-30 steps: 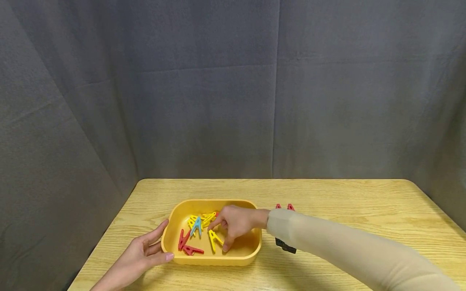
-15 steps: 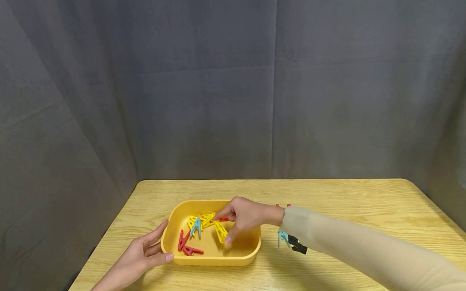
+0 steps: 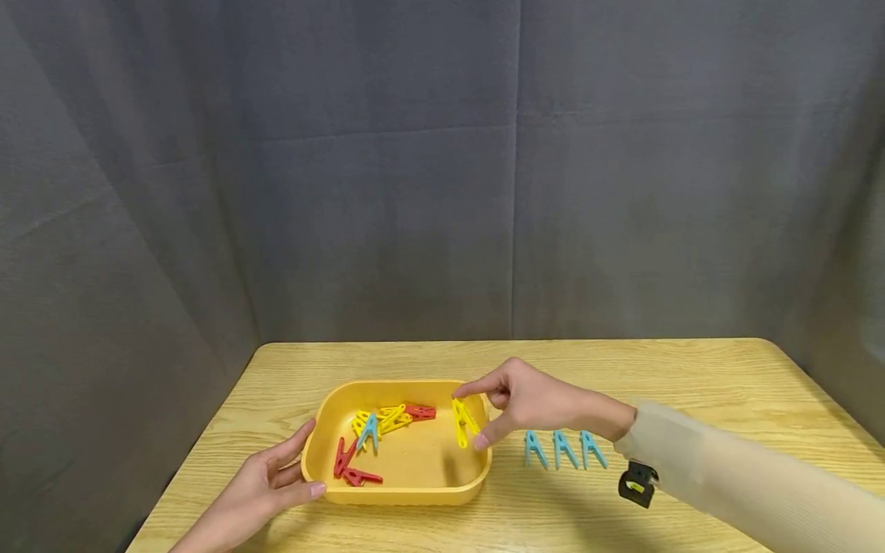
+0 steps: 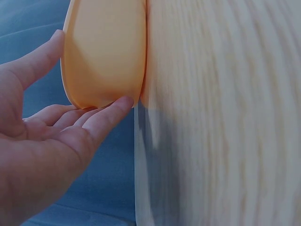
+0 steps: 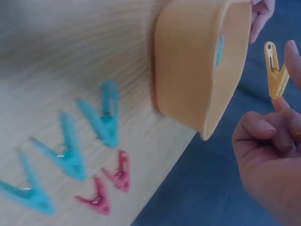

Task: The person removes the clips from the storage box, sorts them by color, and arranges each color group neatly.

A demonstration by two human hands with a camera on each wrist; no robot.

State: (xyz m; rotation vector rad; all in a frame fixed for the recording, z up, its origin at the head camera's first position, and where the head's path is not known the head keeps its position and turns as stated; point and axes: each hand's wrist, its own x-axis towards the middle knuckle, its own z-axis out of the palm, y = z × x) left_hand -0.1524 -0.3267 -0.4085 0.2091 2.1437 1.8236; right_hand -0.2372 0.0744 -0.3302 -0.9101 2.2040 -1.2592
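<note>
My left hand (image 3: 266, 480) holds the left end of a yellow plastic bin (image 3: 394, 498), thumb at the near corner and fingers at the far side. Inside lie several yellow clothespins (image 3: 392, 418), a blue clothespin (image 3: 369, 432), two red clothespins (image 3: 343, 456) near the front left and more red (image 3: 420, 412) at the back. Over the bin's right side, my right hand (image 3: 535, 395) pinches a yellow clothespin (image 3: 459, 422) between thumb and index finger. The right wrist view shows this held clothespin (image 5: 275, 87) in the air, its other fingers curled below.
Three blue clothespins (image 3: 565, 449) lie in a row on the wooden table (image 3: 691, 399), right of the bin. Two red clothespins (image 5: 99, 197) beside them show in the right wrist view; the right arm hides them from the head view. A grey curtain (image 3: 387, 230) hangs behind.
My right hand has lifted a yellow clothespin from the bin floor and moved right with it to the bin's right rim. The blue clothespins on the table have come into sight. My left hand stays put.
</note>
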